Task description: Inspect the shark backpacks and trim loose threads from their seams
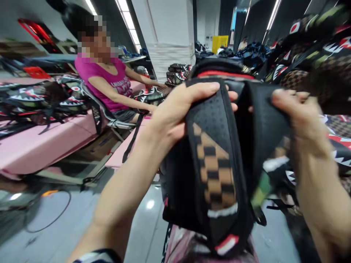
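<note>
Centre frame: left hand (179,109) and right hand (300,117) clutch the backpack (179,193) by its straps (212,146) — a slackened grip could drop it to the floor (142,226).

Bare hands, one striped sleeve
The left hand (175,113) and right hand (301,120) are bare, as are both forearms; low in view the left arm meets a dark sleeve hem (95,255) with pale stripes.

No legible text, shirt print (122,84) too blurred
</note>
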Demonstrator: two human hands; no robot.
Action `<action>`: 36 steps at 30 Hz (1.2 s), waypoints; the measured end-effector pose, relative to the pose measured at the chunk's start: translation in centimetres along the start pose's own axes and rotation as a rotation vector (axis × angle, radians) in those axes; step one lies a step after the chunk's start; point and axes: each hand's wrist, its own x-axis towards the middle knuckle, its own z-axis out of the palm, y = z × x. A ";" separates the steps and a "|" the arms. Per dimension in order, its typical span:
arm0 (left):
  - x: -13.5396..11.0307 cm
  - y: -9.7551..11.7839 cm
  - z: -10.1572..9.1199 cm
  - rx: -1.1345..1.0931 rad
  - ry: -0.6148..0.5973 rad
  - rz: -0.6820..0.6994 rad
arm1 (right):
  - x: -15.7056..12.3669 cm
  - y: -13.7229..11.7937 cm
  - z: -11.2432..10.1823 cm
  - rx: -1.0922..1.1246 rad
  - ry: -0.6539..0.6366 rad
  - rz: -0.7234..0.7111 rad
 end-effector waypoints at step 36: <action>7.5 -28.6 -15.2 0.196 0.352 -0.343 | -0.9 25.0 11.9 0.103 -0.456 0.618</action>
